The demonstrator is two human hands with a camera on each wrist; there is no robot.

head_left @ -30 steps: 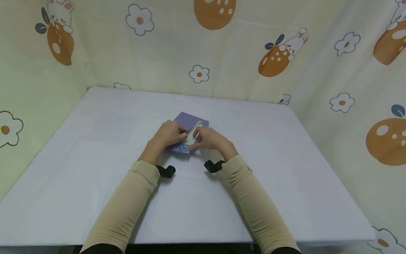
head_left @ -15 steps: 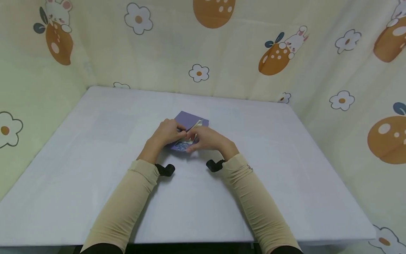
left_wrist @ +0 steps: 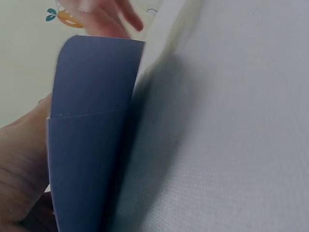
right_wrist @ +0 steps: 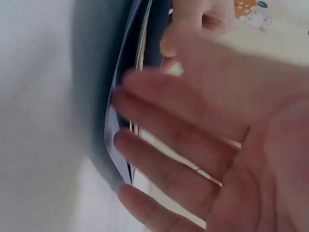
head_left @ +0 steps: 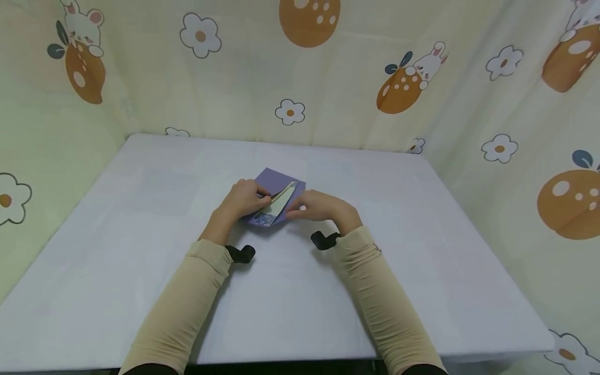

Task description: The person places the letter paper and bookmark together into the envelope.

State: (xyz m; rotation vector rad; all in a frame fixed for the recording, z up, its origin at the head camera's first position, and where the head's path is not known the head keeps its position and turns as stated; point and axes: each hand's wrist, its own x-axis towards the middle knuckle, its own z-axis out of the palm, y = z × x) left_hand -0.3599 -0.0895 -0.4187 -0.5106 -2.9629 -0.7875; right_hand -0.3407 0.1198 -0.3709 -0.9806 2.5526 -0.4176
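Observation:
A purple folded paper holder (head_left: 274, 179) is tilted above the white table. Its mouth gapes, and cream paper (head_left: 280, 203) with a blue patterned end (head_left: 264, 219) shows inside. My left hand (head_left: 240, 200) pinches the holder's left side, thumb over the edge of the cream paper. In the left wrist view the purple outer panel (left_wrist: 87, 159) has a rounded corner and a crease across it. My right hand (head_left: 323, 205) is beside the right edge with its fingers extended. In the right wrist view those fingers (right_wrist: 164, 174) overlap the holder's edge, where thin layers show.
A white cloth-covered table (head_left: 422, 260) surrounds the holder. Behind it hangs a cream curtain (head_left: 234, 78) printed with flowers, fruit and rabbits. Black wrist cameras (head_left: 241, 254) sit at both cuffs, low over the table.
My right hand has reached in toward the cream paper, then drawn back to the right edge. The cream paper now shows more fully. My left hand keeps its pinch.

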